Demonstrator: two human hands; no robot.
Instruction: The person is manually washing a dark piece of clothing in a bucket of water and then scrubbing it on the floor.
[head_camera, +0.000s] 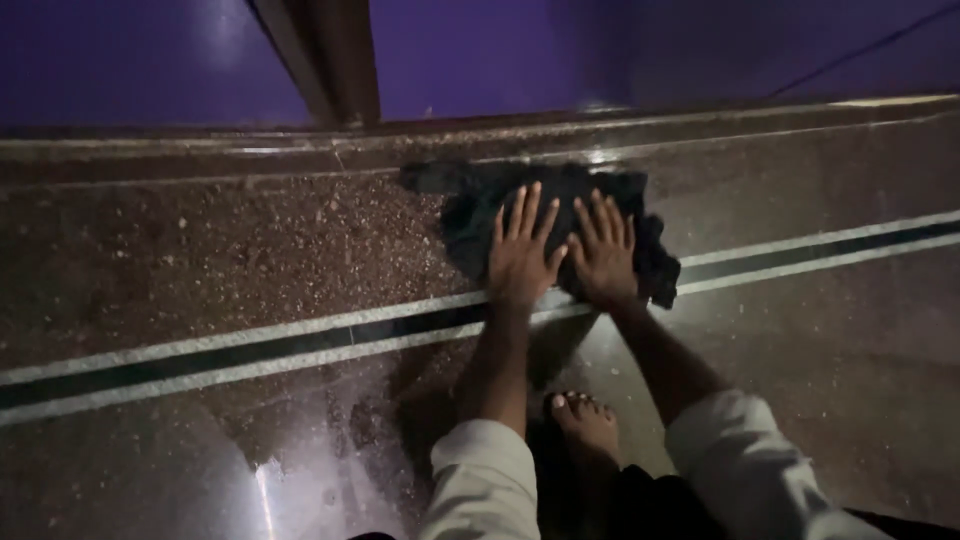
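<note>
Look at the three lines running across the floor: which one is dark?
The middle stripe, a dark band between two pale lines. It passes just below the black cloth that the left hand and right hand press flat on.

the middle of the dark cloth (470, 205) lay hidden under the left hand (521, 255) and the right hand (605, 255), so its full outline could not be told. both white sleeves (485, 480) were cut off by the bottom edge. a bare foot (585, 425) showed only its toes and front; the rest was lost in shadow. the brown post (330, 55) ran out past the top edge. dim light blurred the floor (200, 250) speckle.
</note>
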